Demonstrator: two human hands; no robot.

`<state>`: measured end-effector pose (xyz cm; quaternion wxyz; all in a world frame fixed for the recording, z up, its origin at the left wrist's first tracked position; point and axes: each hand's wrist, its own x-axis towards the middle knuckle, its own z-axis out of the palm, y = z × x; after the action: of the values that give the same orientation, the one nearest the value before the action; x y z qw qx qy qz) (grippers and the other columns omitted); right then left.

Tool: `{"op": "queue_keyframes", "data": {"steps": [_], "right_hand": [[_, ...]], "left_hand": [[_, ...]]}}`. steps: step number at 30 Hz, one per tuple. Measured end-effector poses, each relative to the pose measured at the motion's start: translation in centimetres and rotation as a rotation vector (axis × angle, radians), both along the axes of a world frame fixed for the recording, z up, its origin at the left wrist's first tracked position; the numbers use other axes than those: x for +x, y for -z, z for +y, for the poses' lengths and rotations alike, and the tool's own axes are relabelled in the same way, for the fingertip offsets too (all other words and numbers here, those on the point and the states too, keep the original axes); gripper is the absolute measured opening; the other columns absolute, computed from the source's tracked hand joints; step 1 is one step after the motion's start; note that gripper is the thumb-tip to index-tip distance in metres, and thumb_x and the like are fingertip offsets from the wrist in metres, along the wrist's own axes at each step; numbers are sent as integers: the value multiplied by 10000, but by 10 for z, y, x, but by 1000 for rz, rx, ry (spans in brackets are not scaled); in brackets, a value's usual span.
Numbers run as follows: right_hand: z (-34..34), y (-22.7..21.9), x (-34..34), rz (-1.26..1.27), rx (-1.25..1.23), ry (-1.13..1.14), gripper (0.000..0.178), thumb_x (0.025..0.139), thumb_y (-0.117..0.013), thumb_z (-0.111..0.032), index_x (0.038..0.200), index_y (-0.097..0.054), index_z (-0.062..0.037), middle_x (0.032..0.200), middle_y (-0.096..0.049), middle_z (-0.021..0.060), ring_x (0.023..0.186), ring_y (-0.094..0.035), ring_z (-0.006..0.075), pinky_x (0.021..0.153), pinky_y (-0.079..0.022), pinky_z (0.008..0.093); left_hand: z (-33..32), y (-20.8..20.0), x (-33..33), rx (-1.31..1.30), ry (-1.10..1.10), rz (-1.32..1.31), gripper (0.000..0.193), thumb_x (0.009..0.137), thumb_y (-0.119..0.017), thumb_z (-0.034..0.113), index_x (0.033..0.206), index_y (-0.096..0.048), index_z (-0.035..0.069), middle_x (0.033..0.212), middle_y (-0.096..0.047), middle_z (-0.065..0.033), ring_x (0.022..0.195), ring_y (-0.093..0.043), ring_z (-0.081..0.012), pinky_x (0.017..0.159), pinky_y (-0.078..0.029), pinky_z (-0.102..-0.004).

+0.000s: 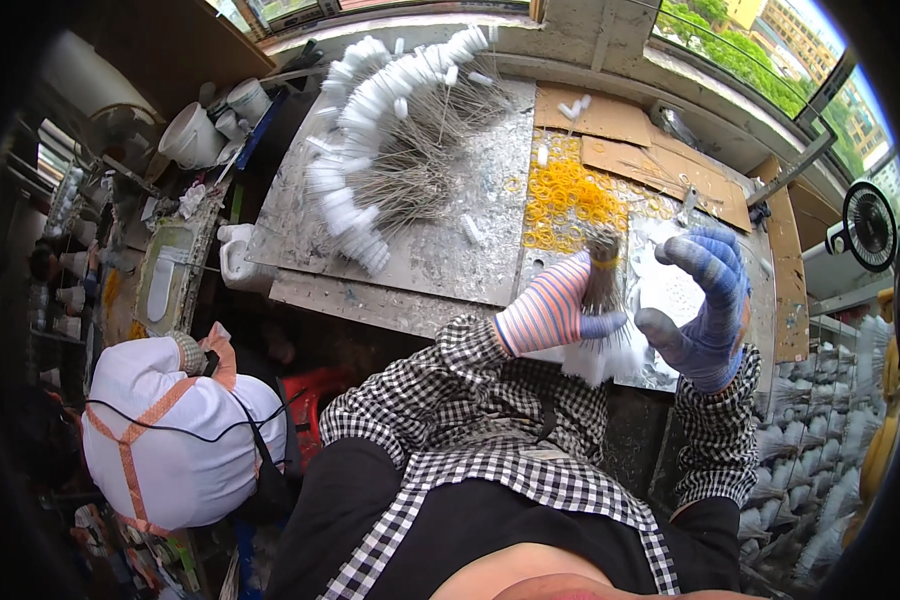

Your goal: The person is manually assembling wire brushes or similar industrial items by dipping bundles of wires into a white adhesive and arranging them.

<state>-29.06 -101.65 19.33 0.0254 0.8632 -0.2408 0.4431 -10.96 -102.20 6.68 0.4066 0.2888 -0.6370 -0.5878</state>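
My left hand, in a striped glove, is closed round a bundle of wire-stemmed brushes. The grey stems point up and away from me, and white bristly ends hang below the fingers over the table's near edge. A yellow rubber band circles the stems just above the grip. To the right, my right hand, in a blue-grey glove with dark fingertips, is held apart from the bundle. Its fingers are spread and curved, with nothing visible between them. Beyond my hands lies a pile of yellow rubber bands.
White-tipped wire brushes lie heaped across the table's left half. Cardboard sheets cover its far right. A small black fan stands at the right, above racked white brushes. Another person sits at my left.
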Motion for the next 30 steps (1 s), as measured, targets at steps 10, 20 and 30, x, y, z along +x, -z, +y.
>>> {"op": "queue_keyframes", "data": {"steps": [10, 20, 30], "right_hand": [[78, 77, -58, -547, 646, 255, 113, 872, -673, 4, 983, -661, 17, 876, -649, 68, 778, -578, 166, 731, -460, 308], [97, 103, -53, -692, 829, 282, 101, 934, -657, -53, 1011, -674, 9, 838, -646, 37, 760, -610, 94, 709, -489, 256], [98, 103, -45, -768, 979, 282, 99, 939, -653, -65, 993, -676, 14, 833, -674, 51, 753, -630, 98, 702, -507, 258]], "left_hand": [[50, 133, -37, 1287, 168, 1393, 504, 1003, -469, 427, 1381, -503, 94, 1362, -583, -80, 1177, -584, -262, 921, -552, -409], [66, 115, -37, 1320, 30, 1530, 388, 990, -532, 324, 1271, -573, 60, 1222, -630, -111, 1087, -606, -262, 866, -585, -410], [58, 147, -22, 1225, 96, 1567, 449, 1032, -431, 382, 1370, -529, 103, 1440, -537, -89, 1273, -539, -232, 1012, -502, -445]]}}
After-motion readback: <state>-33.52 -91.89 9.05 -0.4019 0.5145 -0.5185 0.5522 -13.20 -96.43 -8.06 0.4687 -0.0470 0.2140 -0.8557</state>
